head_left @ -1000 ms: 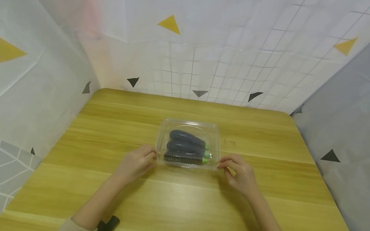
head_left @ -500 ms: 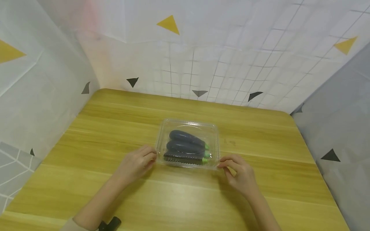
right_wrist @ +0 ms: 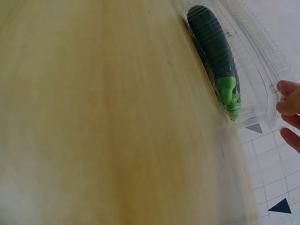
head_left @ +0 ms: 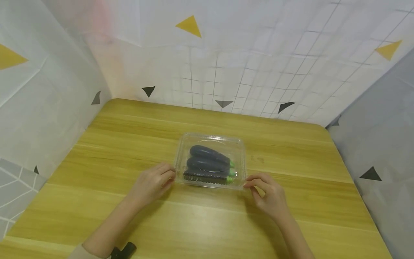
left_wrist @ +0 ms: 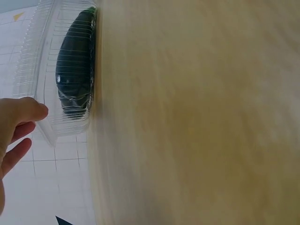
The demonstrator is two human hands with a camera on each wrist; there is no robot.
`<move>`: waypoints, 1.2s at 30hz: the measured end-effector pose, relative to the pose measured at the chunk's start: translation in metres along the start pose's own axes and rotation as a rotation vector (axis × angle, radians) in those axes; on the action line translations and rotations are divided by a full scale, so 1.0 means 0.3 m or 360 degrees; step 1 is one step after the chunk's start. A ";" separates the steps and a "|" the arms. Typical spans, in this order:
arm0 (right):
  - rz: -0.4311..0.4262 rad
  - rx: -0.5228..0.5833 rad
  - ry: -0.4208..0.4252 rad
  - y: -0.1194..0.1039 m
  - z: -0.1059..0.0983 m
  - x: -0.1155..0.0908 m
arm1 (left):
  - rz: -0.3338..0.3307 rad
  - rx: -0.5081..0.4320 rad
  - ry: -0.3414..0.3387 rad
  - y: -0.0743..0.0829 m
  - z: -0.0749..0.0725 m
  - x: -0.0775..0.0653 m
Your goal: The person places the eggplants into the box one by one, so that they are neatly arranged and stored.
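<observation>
A clear plastic clamshell box (head_left: 239,147) with its lid down sits on the table, and three dark eggplants (head_left: 208,164) with green stem ends lie inside it. My left hand (head_left: 155,182) pinches the rim at the box's near left corner; in the left wrist view the thumb (left_wrist: 35,110) lies on that rim. At the near right corner, my right hand (head_left: 266,194) pinches the rim between thumb and fingertips, as the right wrist view shows at the edge of the right hand (right_wrist: 290,105). Ribbed side walls partly blur the nearest eggplant.
The wooden table (head_left: 207,226) is bounded at the back and sides by white patterned sheets (head_left: 168,64). A black object (head_left: 124,250), its kind unclear, shows beside the left forearm at the bottom edge.
</observation>
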State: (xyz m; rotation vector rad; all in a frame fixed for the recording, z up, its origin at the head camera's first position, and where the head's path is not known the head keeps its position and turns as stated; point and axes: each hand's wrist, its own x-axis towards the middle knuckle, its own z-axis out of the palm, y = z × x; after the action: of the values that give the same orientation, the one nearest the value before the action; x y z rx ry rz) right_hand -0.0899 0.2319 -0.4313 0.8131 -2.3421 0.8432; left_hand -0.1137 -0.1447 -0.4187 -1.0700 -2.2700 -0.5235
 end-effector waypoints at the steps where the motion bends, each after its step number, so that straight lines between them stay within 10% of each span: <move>1: 0.0004 0.0003 -0.0002 0.000 0.000 0.000 | -0.0001 -0.0001 0.0002 0.000 0.000 0.001; 36: 0.0056 -0.0008 0.0020 -0.010 0.003 0.000 | -0.0010 -0.0025 0.0004 0.004 -0.004 0.001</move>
State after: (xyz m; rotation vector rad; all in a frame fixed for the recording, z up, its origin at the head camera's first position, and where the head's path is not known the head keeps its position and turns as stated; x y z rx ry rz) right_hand -0.0880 0.2295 -0.4308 0.7648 -2.3531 0.8539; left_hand -0.1126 -0.1444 -0.4174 -1.0696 -2.2709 -0.5460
